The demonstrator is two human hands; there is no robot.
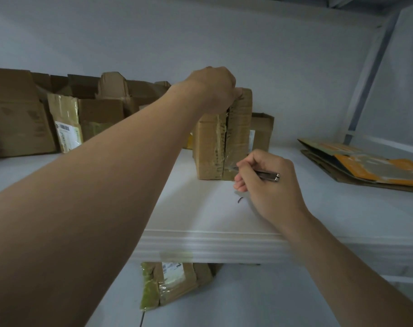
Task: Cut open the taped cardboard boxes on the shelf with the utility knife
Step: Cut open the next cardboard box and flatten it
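On the white shelf [200,208], the left hand [212,88] is gripping the top of the upright taped cardboard box [210,147] while the right hand [269,185], fingers [241,184] curled round the utility knife [270,176], is slicing the seam's bottom end, likely needing one short finishing pull next.

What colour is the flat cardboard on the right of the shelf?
The flat cardboard is orange with grey patches, seen in the head view.

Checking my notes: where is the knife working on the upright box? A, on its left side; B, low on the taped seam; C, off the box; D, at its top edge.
B: the right hand holds the utility knife low on the seam of the upright box; the left hand grips its top.
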